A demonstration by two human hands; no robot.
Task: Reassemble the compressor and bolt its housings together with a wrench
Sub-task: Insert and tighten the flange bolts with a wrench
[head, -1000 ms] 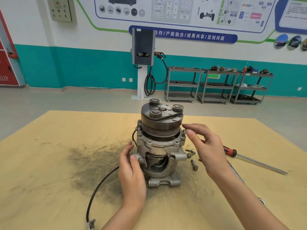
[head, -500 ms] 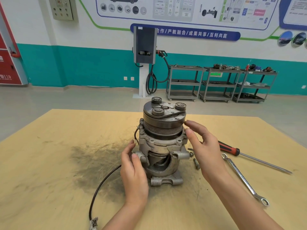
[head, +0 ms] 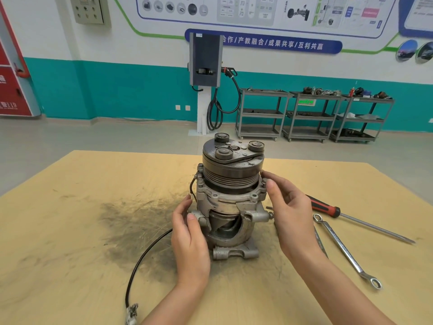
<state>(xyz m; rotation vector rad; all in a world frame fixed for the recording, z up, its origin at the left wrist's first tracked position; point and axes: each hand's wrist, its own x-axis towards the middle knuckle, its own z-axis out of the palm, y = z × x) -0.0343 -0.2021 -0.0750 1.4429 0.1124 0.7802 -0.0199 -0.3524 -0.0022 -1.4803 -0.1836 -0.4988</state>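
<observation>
The compressor [head: 230,200] stands upright on the counter [head: 70,231] between both hands: left hand [head: 189,238] and right hand [head: 290,214] grip its sides.

Illumination is bright, even and diffuse, with soft, short shadows under the compressor [head: 230,202] and both forearms on the tabletop [head: 70,231] (no hard-edged shadow is visible anywhere). The wide-angle lens bows the table edges and tilts the wall panels toward the frame corners. Foreground detail is sharp; the wall poster [head: 257,10] text and shelving carts [head: 311,116] render soft, with mild glare on the wrench [head: 346,252].
</observation>
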